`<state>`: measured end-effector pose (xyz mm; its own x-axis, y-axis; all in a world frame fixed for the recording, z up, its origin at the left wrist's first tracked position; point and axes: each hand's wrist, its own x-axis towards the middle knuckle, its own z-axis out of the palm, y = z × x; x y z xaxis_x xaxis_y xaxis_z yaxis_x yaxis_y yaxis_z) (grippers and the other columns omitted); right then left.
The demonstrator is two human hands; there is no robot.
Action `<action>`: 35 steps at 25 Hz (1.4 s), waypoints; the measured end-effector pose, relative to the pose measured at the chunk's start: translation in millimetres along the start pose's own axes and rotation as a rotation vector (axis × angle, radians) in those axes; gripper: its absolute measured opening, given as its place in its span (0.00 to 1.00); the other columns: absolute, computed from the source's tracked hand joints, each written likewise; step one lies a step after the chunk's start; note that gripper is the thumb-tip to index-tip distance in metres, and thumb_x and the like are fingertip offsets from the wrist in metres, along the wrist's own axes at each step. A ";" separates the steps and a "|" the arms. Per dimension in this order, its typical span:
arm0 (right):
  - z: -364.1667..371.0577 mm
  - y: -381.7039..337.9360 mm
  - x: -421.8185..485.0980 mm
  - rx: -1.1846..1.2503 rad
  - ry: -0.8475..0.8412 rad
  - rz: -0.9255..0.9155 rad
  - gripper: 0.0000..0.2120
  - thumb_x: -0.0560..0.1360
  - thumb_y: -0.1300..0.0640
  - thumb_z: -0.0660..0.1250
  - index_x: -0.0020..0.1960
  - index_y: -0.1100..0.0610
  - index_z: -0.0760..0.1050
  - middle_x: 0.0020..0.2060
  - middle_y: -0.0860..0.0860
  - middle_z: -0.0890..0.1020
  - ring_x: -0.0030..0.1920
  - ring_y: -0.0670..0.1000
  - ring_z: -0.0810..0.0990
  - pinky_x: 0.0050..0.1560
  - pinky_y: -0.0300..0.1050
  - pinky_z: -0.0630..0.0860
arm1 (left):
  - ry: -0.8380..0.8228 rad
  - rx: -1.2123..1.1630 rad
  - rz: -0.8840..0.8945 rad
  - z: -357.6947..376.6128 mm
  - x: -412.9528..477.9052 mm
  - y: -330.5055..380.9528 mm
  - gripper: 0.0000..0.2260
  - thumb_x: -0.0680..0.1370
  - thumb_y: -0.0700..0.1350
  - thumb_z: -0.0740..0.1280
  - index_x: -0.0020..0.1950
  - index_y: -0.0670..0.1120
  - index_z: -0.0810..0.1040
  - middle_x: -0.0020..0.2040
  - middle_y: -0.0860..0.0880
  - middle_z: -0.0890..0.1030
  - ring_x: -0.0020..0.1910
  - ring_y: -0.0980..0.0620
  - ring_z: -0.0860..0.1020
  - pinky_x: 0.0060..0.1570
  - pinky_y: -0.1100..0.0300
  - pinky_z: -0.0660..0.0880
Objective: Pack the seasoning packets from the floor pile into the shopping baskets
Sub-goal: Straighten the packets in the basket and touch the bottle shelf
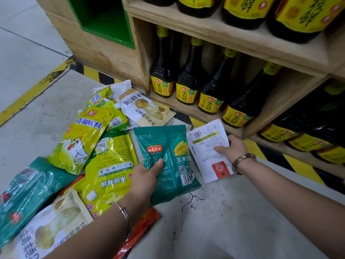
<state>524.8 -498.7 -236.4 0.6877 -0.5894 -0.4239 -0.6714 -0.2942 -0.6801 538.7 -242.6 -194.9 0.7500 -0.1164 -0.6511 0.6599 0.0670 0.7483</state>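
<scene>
In front of the wooden shelf unit [115, 58], on the concrete floor [224, 221]: one pile of seasoning packets [100, 107], loose and overlapping, spreading away from the unit's corner. Item: white mushroom packet [149, 109], face up, nearest the unit's foot. Item: yellow chicken packet [80, 141], farther out from the unit, overlapping a yellow-green packet [113, 161] turned back side up. Item: teal corn packet [173, 165], face up, just out from the unit's bottom shelf; the left grip [147, 176] holds its edge, thumb on top, fingers beneath. Item: white packet [203, 141], printed back showing, held close before the bottom shelf; the right grip [233, 148] pinches it, thumb on the face. Soy sauce bottles [188, 81] stand in rows on the unit's shelves. Yellow-black tape [261, 150] runs along the unit's base.
</scene>
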 end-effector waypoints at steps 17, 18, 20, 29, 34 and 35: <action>-178.1 3.4 -102.6 0.475 0.253 -0.110 0.11 0.69 0.66 0.72 0.49 0.56 0.76 0.45 0.53 0.84 0.40 0.53 0.84 0.38 0.48 0.81 | -0.367 0.065 0.120 101.5 -46.6 26.8 0.05 0.78 0.39 0.65 0.50 0.46 0.79 0.45 0.45 0.85 0.42 0.44 0.84 0.43 0.49 0.80; -188.8 -0.9 -107.9 0.473 0.265 -0.121 0.11 0.68 0.66 0.72 0.47 0.55 0.76 0.44 0.52 0.84 0.40 0.52 0.84 0.37 0.47 0.81 | -0.384 0.068 0.121 106.5 -52.6 28.7 0.05 0.78 0.39 0.65 0.51 0.46 0.79 0.45 0.46 0.85 0.43 0.44 0.84 0.44 0.49 0.80; -208.1 -8.4 -116.2 0.488 0.279 -0.138 0.12 0.68 0.66 0.73 0.47 0.54 0.75 0.44 0.52 0.84 0.40 0.53 0.84 0.38 0.48 0.80 | -0.412 0.086 0.128 114.7 -64.3 30.5 0.05 0.78 0.40 0.66 0.50 0.47 0.80 0.45 0.46 0.85 0.43 0.44 0.84 0.46 0.47 0.80; -273.3 -13.3 -158.9 0.418 0.455 -0.291 0.15 0.68 0.65 0.73 0.49 0.51 0.74 0.47 0.50 0.83 0.44 0.51 0.83 0.43 0.50 0.79 | -0.498 -0.035 0.198 160.3 -108.4 41.0 0.04 0.77 0.41 0.67 0.45 0.48 0.81 0.42 0.48 0.86 0.40 0.46 0.84 0.35 0.55 0.79; -326.6 -5.8 -195.2 0.357 0.577 -0.339 0.15 0.69 0.64 0.73 0.47 0.50 0.71 0.47 0.51 0.82 0.44 0.53 0.83 0.43 0.52 0.79 | -0.520 -0.106 0.287 211.4 -150.7 40.2 0.06 0.74 0.40 0.70 0.40 0.49 0.84 0.40 0.47 0.85 0.39 0.44 0.84 0.36 0.48 0.81; -337.2 -2.7 -203.3 0.364 0.595 -0.349 0.15 0.69 0.65 0.73 0.47 0.51 0.71 0.47 0.51 0.82 0.44 0.52 0.83 0.43 0.51 0.79 | -0.535 -0.113 0.314 222.4 -160.2 39.2 0.08 0.74 0.40 0.70 0.38 0.52 0.85 0.40 0.47 0.85 0.38 0.45 0.84 0.36 0.48 0.81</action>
<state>293.6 -631.9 53.3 0.5096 -0.8429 0.1729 -0.2397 -0.3321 -0.9123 434.8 -441.7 -32.9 0.8023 -0.5520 -0.2272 0.4347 0.2793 0.8562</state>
